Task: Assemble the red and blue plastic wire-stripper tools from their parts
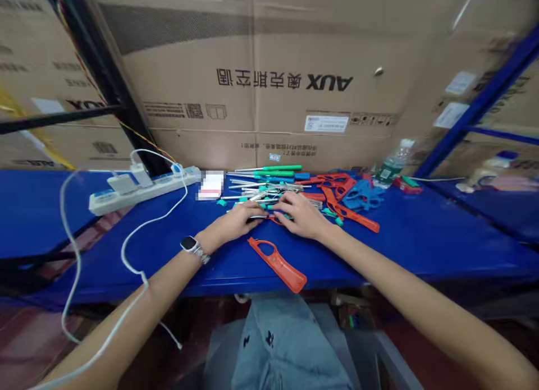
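My left hand (240,221), with a watch (195,248) on its wrist, rests at the near edge of a heap of slim metal rods (242,182) and small green plastic pieces. Close beside it, my right hand (302,215) reaches into the same heap. The fingers of both hands are curled and closed, meeting around something thin that I cannot make out; a bit of orange shows between them. In front of the hands lies an orange plastic handle shell (280,265) with an oval finger hole. More orange shells (353,215) and blue shells (362,196) are piled right of the heap.
A white power strip (147,189) with plugs and a loose white cable (130,238) lies left on the blue table (396,261). A partly blurred white pack (211,185) sits behind. A bottle (391,165) stands at back right, before a large cardboard wall (269,36).
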Available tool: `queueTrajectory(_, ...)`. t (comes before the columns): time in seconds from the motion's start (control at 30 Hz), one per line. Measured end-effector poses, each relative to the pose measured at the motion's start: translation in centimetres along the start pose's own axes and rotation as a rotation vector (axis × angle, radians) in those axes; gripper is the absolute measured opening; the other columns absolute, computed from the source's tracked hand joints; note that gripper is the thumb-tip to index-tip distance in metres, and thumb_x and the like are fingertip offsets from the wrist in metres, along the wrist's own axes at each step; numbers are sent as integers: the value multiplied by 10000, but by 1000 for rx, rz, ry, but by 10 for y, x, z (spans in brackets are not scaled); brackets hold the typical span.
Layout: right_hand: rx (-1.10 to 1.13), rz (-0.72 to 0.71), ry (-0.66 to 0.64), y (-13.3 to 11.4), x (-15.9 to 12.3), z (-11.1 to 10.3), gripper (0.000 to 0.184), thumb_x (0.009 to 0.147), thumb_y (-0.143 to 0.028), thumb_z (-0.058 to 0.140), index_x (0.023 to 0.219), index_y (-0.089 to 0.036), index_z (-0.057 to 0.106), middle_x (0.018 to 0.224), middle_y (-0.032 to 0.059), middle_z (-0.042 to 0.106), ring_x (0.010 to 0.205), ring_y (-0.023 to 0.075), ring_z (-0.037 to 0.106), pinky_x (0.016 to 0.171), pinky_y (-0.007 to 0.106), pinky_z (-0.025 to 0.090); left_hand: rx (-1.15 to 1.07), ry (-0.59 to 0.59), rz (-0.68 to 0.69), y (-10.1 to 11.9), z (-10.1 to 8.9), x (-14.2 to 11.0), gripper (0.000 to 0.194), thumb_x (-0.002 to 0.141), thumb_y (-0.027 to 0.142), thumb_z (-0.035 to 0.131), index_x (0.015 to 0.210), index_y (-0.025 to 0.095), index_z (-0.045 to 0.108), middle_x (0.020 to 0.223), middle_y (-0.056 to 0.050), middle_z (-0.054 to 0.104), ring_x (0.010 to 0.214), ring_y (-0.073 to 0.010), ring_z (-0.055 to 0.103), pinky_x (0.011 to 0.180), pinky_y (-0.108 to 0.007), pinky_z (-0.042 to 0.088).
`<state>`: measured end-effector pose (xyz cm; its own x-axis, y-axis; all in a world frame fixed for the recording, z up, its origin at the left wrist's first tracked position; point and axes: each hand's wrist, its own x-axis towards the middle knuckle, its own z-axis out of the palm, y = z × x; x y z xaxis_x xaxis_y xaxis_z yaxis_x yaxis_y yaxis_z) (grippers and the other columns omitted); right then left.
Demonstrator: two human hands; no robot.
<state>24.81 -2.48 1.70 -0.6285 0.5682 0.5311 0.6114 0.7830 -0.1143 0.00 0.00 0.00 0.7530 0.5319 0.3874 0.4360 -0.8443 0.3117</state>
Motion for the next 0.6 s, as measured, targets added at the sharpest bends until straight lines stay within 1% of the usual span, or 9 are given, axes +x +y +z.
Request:
queueTrajectory(0.07,31,23,26,-10,-7,-10,206,1017,-248,530,1063,-165,713,993,104,623,950,232,585,864,403,483,12,40,2,4,0,0,282,986,177,524,1188,191,721,1178,-120,698,1105,-257,663,1007,-449,544)
queueTrajectory(0.17,88,98,11,-30,-21,-23,184,1014,-278,539,1000,-181,695,957,79,619,903,210,585,841,379,478,39,108,6,11,-1,0,321,965,155,517,1221,205,704,1221,-116,687,1169,-263,635,1052,-466,517)
queueTrajectory(0.2,101,141,-7,-38,-25,-27,172,999,-310,573,968,-182,683,953,76,619,892,208,584,825,370,475,50,133,9,14,-3,0,324,961,154,514,1218,207,704,1220,-113,689,1174,-265,630,1058,-471,511)
queueTrajectory(0.23,113,194,-29,-46,-30,-30,199,975,-371,616,929,-184,668,943,69,618,854,200,579,795,359,469,60,151,15,17,-4,1,320,959,154,509,1205,206,707,1205,-110,695,1165,-267,631,1057,-476,507)
queueTrajectory(0.33,144,304,-159,-69,-40,-33,443,838,-624,727,834,-196,613,896,53,623,812,200,568,738,339,442,80,162,27,25,-7,6,302,958,153,490,1150,200,718,1127,-99,712,1094,-266,644,1009,-473,518)
queueTrajectory(0.4,116,323,-245,-79,-41,-32,528,736,-682,786,819,-201,585,900,55,630,824,214,569,738,342,425,82,155,32,28,-8,11,288,954,157,490,1120,199,722,1088,-94,717,1059,-266,645,976,-466,522)
queueTrajectory(0.43,106,323,-281,-81,-41,-31,520,723,-663,805,809,-203,576,890,53,633,833,219,572,744,342,417,80,151,34,29,-8,13,282,953,160,492,1110,199,723,1082,-93,718,1051,-265,643,964,-460,524)
queueTrajectory(0.5,100,315,-329,-81,-39,-31,434,754,-561,813,791,-205,568,858,46,639,843,220,578,755,335,402,68,154,43,30,-6,17,272,949,161,496,1098,199,720,1087,-89,718,1047,-259,639,957,-449,522)
queueTrajectory(0.6,122,322,-344,-73,-36,-33,282,807,-411,774,795,-203,584,838,42,660,824,208,588,735,319,386,51,178,53,29,-3,21,261,948,158,496,1090,197,711,1105,-85,711,1057,-250,633,969,-442,515)
